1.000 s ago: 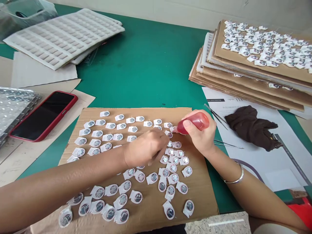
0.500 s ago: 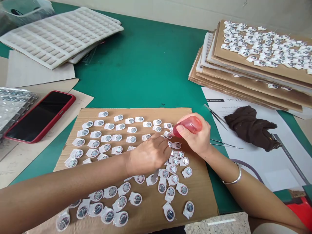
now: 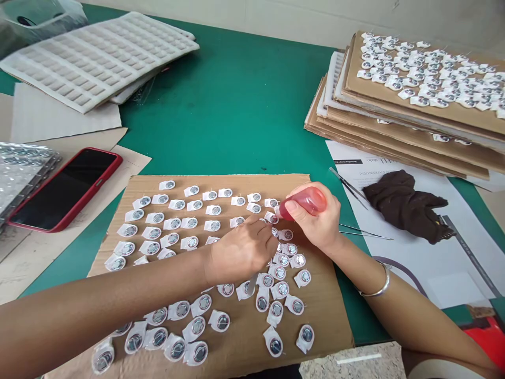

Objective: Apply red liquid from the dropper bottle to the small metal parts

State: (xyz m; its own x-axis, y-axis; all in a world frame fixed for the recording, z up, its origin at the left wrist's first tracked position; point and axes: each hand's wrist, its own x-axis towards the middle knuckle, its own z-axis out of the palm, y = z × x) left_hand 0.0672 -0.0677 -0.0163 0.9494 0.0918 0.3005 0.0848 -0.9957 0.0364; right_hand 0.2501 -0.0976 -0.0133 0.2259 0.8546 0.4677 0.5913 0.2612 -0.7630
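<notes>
My left hand [image 3: 246, 247] reaches across a cardboard sheet [image 3: 244, 352], its fingers closed round a slim metal tool [image 3: 251, 285] that looks like tweezers. Only the tool's flat end shows below the hand. In my right hand [image 3: 325, 221] is a soft red squeeze bottle [image 3: 306, 202], tilted so its nozzle points left and down. The nozzle meets or nearly meets a small white tabbed piece with a round metal disc [image 3: 271, 217], close to my left fingertips. Many similar pieces [image 3: 196, 353] lie in loose rows over the cardboard; my left forearm hides some.
Stacked cardboard sheets [image 3: 394, 113] with similar pieces stand at the back right. Tweezers [image 3: 349, 187], another thin metal tool [image 3: 366, 232] and a dark brown cloth [image 3: 406, 205] lie right. White moulded trays [image 3: 102, 58] and a red-cased phone [image 3: 65, 189] are left.
Both hands stay almost exactly where they were, with the bottle and the metal tool still held. The view has shifted very slightly.
</notes>
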